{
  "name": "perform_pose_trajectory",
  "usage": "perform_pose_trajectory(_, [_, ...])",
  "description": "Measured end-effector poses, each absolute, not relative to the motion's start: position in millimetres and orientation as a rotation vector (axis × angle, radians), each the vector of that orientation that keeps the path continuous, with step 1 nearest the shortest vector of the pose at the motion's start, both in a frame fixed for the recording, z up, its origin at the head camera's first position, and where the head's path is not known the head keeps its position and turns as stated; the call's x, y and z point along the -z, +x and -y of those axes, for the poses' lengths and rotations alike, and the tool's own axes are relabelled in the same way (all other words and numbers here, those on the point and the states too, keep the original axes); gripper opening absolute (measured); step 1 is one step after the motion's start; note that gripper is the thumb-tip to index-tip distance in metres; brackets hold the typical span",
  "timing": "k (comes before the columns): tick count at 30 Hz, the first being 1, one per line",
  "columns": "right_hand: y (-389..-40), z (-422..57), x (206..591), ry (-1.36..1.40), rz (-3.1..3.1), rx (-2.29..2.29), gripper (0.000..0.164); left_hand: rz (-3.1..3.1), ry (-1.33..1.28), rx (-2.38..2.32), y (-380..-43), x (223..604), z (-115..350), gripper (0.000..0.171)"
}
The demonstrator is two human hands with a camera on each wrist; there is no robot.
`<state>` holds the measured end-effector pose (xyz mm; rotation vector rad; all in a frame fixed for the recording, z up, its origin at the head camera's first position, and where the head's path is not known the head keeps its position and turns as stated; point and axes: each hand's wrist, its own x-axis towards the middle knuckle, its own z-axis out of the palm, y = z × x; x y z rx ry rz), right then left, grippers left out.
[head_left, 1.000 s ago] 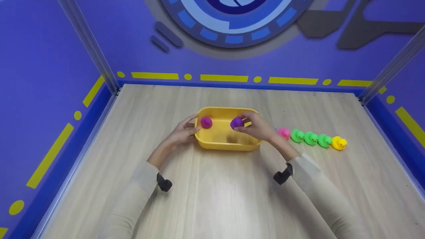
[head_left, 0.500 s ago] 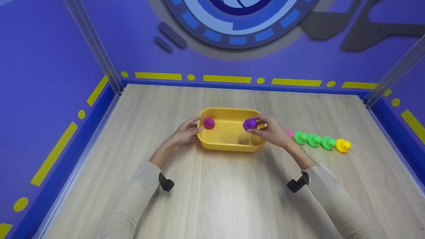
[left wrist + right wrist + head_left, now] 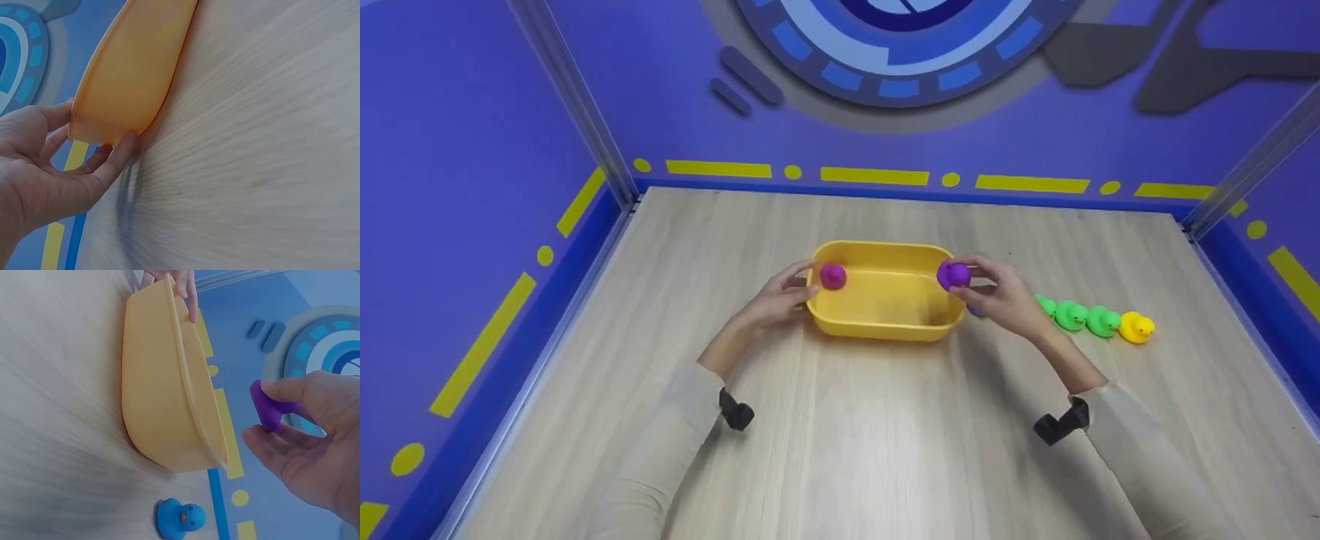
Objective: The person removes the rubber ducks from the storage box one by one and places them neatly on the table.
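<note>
A yellow plastic tub [image 3: 885, 331] stands in the middle of the table. My left hand [image 3: 780, 298] grips its left end, with fingertips at the rim and against the outer wall in the left wrist view. Inside the tub, at that end, sits a magenta rubber duck [image 3: 833, 276]. My right hand [image 3: 1001, 296] pinches a purple rubber duck [image 3: 955, 276] between thumb and fingers, held over the tub's right rim. In the right wrist view the purple duck [image 3: 271, 406] is up beside the rim. A blue rubber duck [image 3: 177, 519] rests on the table near the tub's right end.
To the right, a row of green ducks [image 3: 1069, 315] ends in a yellow duck [image 3: 1136, 328]; my right hand partly covers the row. Blue panels [image 3: 877, 150] enclose the wooden table [image 3: 840, 435] at the back and sides.
My right hand has carried the purple duck rightward, from over the tub's inside to its right rim. It now covers the pink duck seen earlier. My left hand keeps its grip on the tub.
</note>
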<state>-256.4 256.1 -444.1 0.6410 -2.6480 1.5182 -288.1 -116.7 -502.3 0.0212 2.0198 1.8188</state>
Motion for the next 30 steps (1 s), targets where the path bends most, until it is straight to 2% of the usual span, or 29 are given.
perform_pose_trajectory(14, [-246.9,-286.6,443.3,0.441,2.629,-1.487,0.041,-1.986,0.029,-1.834,-290.1,503.1,106.7,0.058])
perform_pose_trajectory(24, [-251.4,-283.9,452.3,0.444,2.605,-1.546,0.043,-2.004,0.016,-1.838,-285.9,505.0,124.5,0.057])
perform_pose_trajectory(30, [-248.3,-299.5,452.6,0.387,2.585,-1.52,0.042,-1.993,0.058,-1.837,-288.4,503.6,117.3,0.059])
